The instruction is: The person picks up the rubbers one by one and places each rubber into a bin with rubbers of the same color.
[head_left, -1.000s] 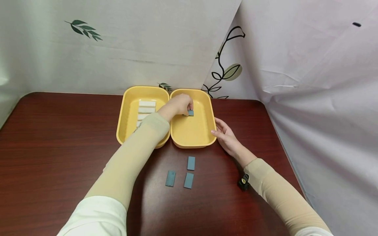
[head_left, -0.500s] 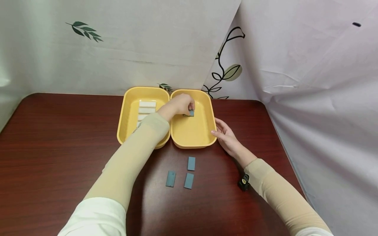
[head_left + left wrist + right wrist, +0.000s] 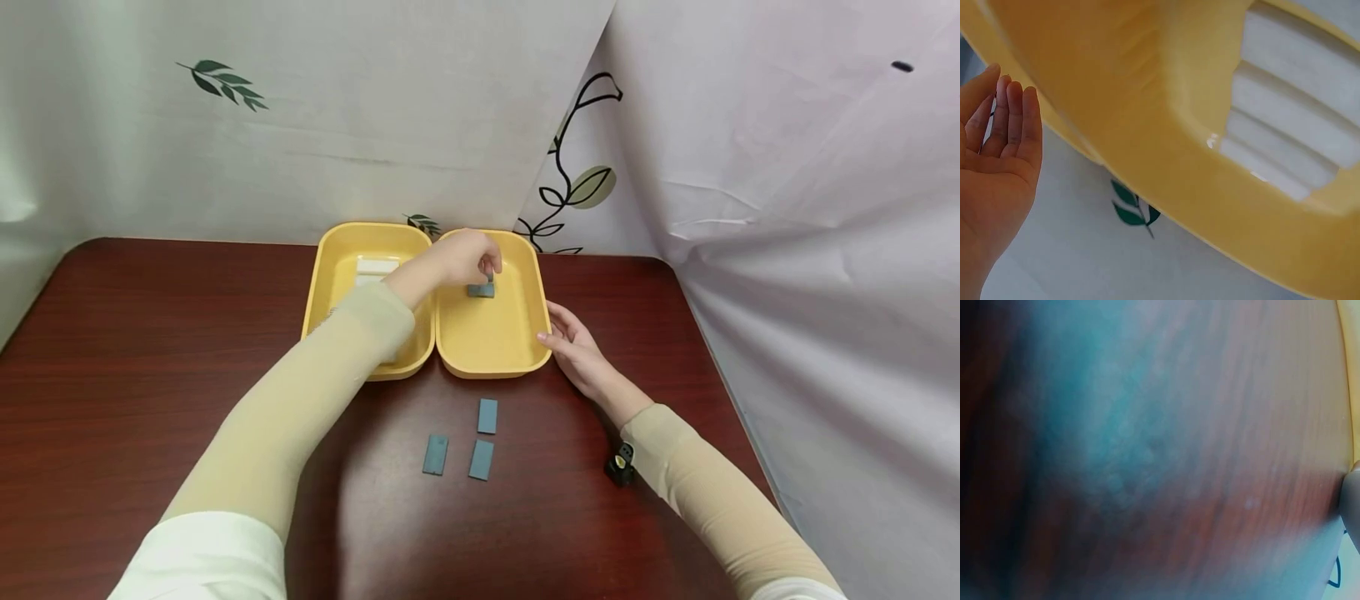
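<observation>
- Work appears partway along: a blue-grey tile [image 3: 482, 291] lies in the right tray [image 3: 491, 342], just below the left grip [image 3: 468, 257], while 3 loose tiles [image 3: 487, 416] lie on the worktop [image 3: 165, 333], nearer the person than that grip.
- Done, by the look of it: white strips [image 3: 1297, 100] rest side by side in the left tray [image 3: 330, 258], to the left of the left grip and partly hidden by its sleeve [image 3: 330, 358].
- Left over, it seems: the 3 loose tiles, flat and apart from each other, to the left of the right grip [image 3: 573, 346] and nearer the person.
- The left grip hovers with fingers loosely bent, pinching nothing that shows.
- The right grip holds the side of the right tray, thumb at the rim and fingers along the outer wall.
- The count: 2 yellow trays, side by side; 3 loose tiles; at least 1 tile in the right tray, with a bluish patch behind the left grip's fingers too hidden to call a 2nd; at least 3 white strips, exact number unclear.
</observation>
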Demonstrator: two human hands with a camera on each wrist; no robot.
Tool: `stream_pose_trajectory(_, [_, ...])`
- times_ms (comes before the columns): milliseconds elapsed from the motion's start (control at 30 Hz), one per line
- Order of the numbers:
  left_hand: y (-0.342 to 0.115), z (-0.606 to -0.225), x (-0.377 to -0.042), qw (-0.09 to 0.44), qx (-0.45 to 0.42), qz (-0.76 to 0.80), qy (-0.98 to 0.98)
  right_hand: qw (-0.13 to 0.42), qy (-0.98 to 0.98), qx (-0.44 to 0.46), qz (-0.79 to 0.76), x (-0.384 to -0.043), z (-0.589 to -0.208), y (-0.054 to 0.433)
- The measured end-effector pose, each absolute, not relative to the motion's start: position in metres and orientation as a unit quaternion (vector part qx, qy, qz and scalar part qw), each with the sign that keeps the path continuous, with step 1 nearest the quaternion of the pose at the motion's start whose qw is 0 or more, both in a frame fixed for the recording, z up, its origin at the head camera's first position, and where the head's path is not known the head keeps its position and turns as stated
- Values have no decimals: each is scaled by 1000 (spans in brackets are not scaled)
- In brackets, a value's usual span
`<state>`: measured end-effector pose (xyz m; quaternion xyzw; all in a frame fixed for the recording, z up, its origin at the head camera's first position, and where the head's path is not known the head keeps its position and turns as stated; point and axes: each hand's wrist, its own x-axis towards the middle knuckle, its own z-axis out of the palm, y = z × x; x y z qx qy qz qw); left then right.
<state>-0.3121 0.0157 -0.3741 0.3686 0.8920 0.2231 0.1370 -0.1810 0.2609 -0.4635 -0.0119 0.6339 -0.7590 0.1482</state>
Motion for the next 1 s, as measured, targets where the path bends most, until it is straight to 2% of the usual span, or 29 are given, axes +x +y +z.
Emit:
stream_pose_trajectory(500, [-16, -353, -298, 113, 395, 317, 855, 149, 635, -13, -758, -180, -462, 261])
stream_pose_trajectory(1000, [-51, -342, -260, 86, 366, 356, 856, 148, 636, -17, -758, -180, -464, 262])
